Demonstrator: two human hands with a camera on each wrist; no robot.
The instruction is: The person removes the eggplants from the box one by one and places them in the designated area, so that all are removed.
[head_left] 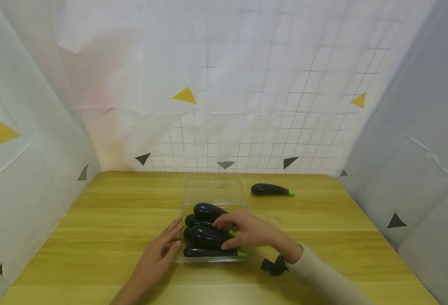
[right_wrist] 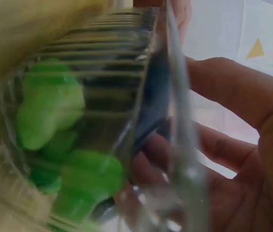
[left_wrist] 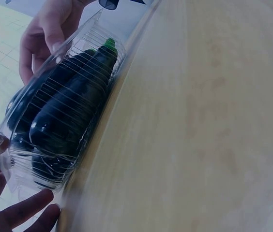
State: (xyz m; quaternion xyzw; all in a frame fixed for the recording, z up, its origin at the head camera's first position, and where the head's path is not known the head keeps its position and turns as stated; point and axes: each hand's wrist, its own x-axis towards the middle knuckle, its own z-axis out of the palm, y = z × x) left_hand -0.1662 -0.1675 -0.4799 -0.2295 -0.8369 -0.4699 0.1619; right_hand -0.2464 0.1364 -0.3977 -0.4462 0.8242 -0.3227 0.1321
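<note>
Several dark eggplants [head_left: 205,236] with green stems lie side by side, heaped in a clear plastic clamshell box [head_left: 210,259], its lid [head_left: 214,189] folded back. My right hand [head_left: 244,228] reaches over the box's right side, thumb and fingers on either side of one eggplant near its stem end. In the right wrist view, green stems [right_wrist: 52,108] show through the ribbed wall, and the fingers go down inside the rim. My left hand [head_left: 157,254] rests along the box's left side, fingers spread and fairly straight, fingertips at the wall.
One more eggplant [head_left: 270,189] lies on the wooden table [head_left: 132,212] behind and right of the box. A black strap-like piece [head_left: 274,267] is by the right wrist. White sheeting [head_left: 247,84] with triangle marks encloses the back and sides.
</note>
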